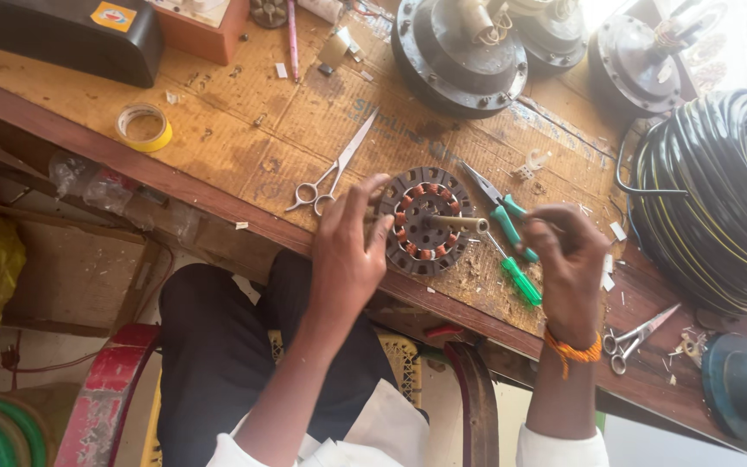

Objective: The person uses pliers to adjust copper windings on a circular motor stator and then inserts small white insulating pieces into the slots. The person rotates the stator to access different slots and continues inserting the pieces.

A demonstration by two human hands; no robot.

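A round dark fan stator with copper windings and a brass shaft lies on the wooden workbench. My left hand grips its near left rim, fingers curled over the edge. My right hand hovers to the right of the stator, fingers pinched together on something thin that I cannot make out. Just under that hand lie green-handled pliers and a green-handled screwdriver.
Scissors lie left of the stator; a second pair lies near the right edge. Yellow tape roll, a black box, fan motor housings and a black wire coil crowd the bench.
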